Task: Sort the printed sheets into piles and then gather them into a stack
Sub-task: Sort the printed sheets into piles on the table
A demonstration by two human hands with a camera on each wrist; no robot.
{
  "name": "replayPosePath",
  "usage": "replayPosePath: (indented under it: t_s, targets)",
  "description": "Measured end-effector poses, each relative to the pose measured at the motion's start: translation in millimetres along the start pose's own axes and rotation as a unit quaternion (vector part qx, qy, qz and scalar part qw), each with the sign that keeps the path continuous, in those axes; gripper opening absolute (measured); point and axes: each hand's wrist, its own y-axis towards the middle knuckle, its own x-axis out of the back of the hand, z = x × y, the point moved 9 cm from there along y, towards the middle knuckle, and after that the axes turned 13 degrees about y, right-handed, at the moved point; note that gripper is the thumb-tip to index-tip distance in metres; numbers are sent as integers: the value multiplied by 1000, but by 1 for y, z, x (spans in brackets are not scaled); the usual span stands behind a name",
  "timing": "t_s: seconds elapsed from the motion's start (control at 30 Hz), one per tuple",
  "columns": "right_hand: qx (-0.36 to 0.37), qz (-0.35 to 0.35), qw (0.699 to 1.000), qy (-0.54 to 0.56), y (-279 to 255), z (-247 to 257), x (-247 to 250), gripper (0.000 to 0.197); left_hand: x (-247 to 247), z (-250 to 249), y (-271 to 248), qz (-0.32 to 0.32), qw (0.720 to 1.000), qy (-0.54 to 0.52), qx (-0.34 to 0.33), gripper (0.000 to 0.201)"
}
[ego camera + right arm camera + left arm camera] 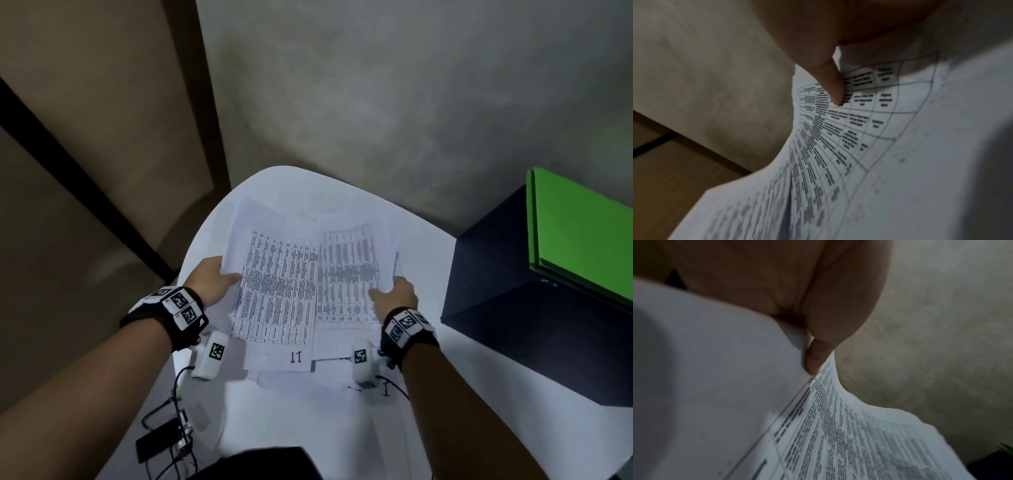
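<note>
White table (342, 428) by a grey wall (376, 85); left hand (212, 279) and right hand (397, 294) each pinched printed sheets (281, 291), black box (513, 308) alongside.

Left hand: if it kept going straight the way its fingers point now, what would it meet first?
The left hand already grips the left printed sheet at its edge, pointing right. Going on, it would likely meet the right-hand sheet, then the right hand. Depth is unclear.
</note>
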Motion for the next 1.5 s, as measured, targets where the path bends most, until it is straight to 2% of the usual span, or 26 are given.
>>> replayPosePath:
  t_s: [0.07,0.17,0.2,0.33,0.47,0.57,0.7,0.8,0.87,0.9,1.03,1.1,1.13,1.2,1.27,1.33,1.37,1.43,1.47,1.5]
  targets:
    - [32,-11,999,-5,-6,15,24,58,0,7,3,0,1000,14,14,15]
    - [80,-26,996,-16,-15,39,50,60,-3,3,4,-4,999,42,26,42]
    - [95,-31,995,-11,-16,47,57,57,-4,0,3,-11,998,49,30,45]
    - [147,-55,985,73,-24,79,95,31,0,-6,5,-42,997,64,34,45]
    - [202,-79,961,174,-32,119,148,26,3,-8,8,-51,996,65,28,43]
    - [221,-73,942,241,-27,137,168,23,1,-23,2,-54,997,49,-2,40]
    - [179,-9,948,262,-10,130,138,18,-17,-37,2,-16,997,48,-58,14]
    - [161,15,952,262,-1,115,120,18,-7,-40,-2,-69,990,99,-70,5]
    - [148,34,945,289,3,106,110,17,-5,-39,-5,-80,982,138,-96,6]
    - [135,43,943,300,4,100,104,16,-8,-38,-7,-61,982,137,-115,8]
    - [58,75,941,325,9,71,71,15,-17,-45,-19,27,987,11,-161,31]
    - [39,84,951,293,12,55,54,19,-23,-47,-21,77,988,-20,-130,36]
    - [40,94,958,267,16,48,45,25,-29,-42,-20,106,988,-64,-88,37]
    - [37,115,970,213,20,34,25,36,-49,-26,-14,187,959,-211,6,47]
    - [47,124,979,153,19,27,5,39,-53,-15,-10,191,939,-277,69,57]
    - [51,122,989,71,16,16,-14,45,-65,-25,-14,229,944,-230,66,57]
    - [42,122,991,14,14,8,-21,54,-72,-29,-16,237,962,-130,40,58]
    - [15,111,991,-67,10,-7,-26,64,-71,-34,-11,148,987,69,-9,62]
    - [0,101,992,-74,9,-13,-24,63,-70,-35,-10,113,987,116,-18,68]
    - [-11,88,994,-66,10,-18,-20,59,-70,-35,-11,91,990,107,-19,71]
